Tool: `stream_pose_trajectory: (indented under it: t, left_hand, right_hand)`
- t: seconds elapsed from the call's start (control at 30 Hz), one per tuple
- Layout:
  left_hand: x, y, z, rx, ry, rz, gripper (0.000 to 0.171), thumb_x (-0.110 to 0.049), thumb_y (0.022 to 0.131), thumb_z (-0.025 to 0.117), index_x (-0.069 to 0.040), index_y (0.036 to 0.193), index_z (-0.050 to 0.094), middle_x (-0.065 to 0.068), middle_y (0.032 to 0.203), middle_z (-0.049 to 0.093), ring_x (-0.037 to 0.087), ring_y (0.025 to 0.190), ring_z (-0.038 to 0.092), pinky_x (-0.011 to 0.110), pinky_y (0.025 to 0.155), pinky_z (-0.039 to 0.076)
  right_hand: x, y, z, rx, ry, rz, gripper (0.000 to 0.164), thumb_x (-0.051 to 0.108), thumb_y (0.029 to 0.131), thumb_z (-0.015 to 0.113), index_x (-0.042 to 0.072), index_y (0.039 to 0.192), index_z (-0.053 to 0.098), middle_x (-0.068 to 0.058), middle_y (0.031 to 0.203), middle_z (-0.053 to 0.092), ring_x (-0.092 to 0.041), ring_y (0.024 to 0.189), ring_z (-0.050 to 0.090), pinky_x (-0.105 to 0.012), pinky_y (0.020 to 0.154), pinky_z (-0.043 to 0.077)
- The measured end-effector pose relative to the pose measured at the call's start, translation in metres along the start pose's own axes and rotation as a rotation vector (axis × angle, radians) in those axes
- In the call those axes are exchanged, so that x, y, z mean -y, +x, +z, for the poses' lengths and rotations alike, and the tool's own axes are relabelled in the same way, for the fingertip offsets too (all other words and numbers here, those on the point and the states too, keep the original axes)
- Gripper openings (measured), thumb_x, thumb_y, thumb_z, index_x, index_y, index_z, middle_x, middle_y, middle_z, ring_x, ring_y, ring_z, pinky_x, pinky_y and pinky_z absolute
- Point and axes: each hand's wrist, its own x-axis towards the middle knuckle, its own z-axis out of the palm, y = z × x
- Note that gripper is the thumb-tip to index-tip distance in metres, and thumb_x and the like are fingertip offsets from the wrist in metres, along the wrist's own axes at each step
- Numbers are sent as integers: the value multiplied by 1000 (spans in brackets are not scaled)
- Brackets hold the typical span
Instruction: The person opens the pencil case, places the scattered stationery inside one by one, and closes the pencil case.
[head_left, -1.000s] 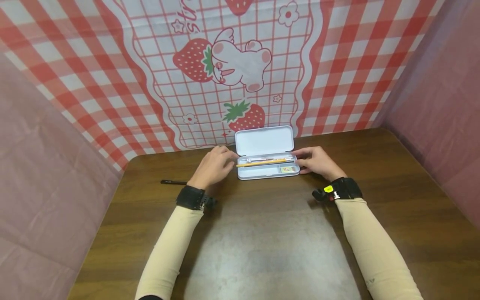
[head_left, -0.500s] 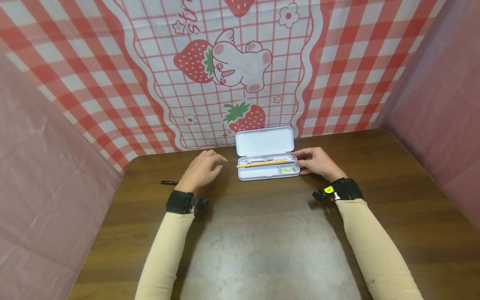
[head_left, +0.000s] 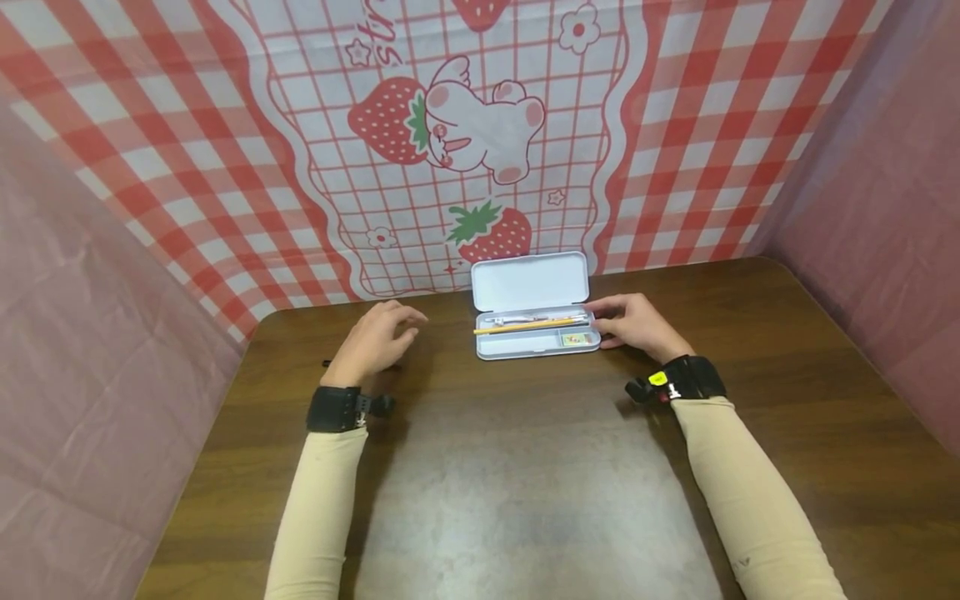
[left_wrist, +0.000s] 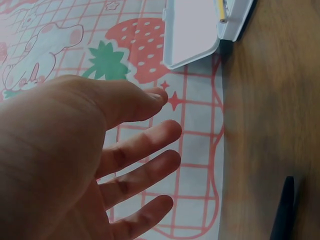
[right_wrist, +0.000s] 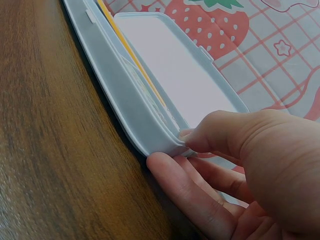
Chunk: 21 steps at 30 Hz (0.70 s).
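A pale pencil case [head_left: 517,350] stands at the back of the table with its lid [head_left: 529,282] raised against the cloth. A yellow pencil [head_left: 525,326] lies lengthwise in it, and a small box with a coloured print [head_left: 576,340] sits in the right compartment. My right hand [right_wrist: 270,165] grips the case's right end, thumb over the rim and fingers against the outer side. To the left of the case, my left hand [head_left: 373,342] is held above the table with fingers spread loosely, holding nothing. A black pen [left_wrist: 284,210] lies near it, mostly hidden by that hand in the head view.
A red-and-white checked cloth [head_left: 690,125] printed with strawberries hangs directly behind the brown wooden table [head_left: 525,483]. Pink cloths [head_left: 885,208] close off both sides. Each wrist wears a black strap [head_left: 335,408] with a small camera.
My left hand has moved away from the case's left end, leftward over the black pen, covering most of it. My right hand and the pencil case have stayed in place.
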Motion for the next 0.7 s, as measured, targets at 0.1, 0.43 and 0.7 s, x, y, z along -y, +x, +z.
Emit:
stream_pose_trajectory:
  t: [0.1, 0.43, 0.7]
  left_hand:
    - [3, -2, -2, 13, -4, -8, 25, -16, 95, 63, -13, 119, 71, 8, 114, 68, 27, 110, 59, 50, 93, 51]
    - [22, -13, -11, 83, -44, -59, 31, -11, 92, 63, -11, 122, 69, 15, 126, 62, 36, 124, 51, 58, 104, 44]
    - [35, -21, -18, 180, -18, -112, 37, -7, 87, 65, -14, 123, 68, 19, 132, 58, 40, 131, 42, 69, 101, 35]
  right_hand:
    - [0, 0, 0, 7, 3, 6, 42, 12, 94, 68, 4, 135, 62, -26, 134, 55, -30, 92, 65, -28, 67, 63]
    - [-1, 1, -1, 2, 10, -1, 43, 12, 93, 69, 4, 135, 62, -28, 132, 56, -27, 88, 66, -28, 65, 63]
    - [-2, 3, 0, -12, 25, 8, 42, 11, 93, 69, 4, 134, 63, -28, 130, 57, -24, 85, 67, -28, 64, 63]
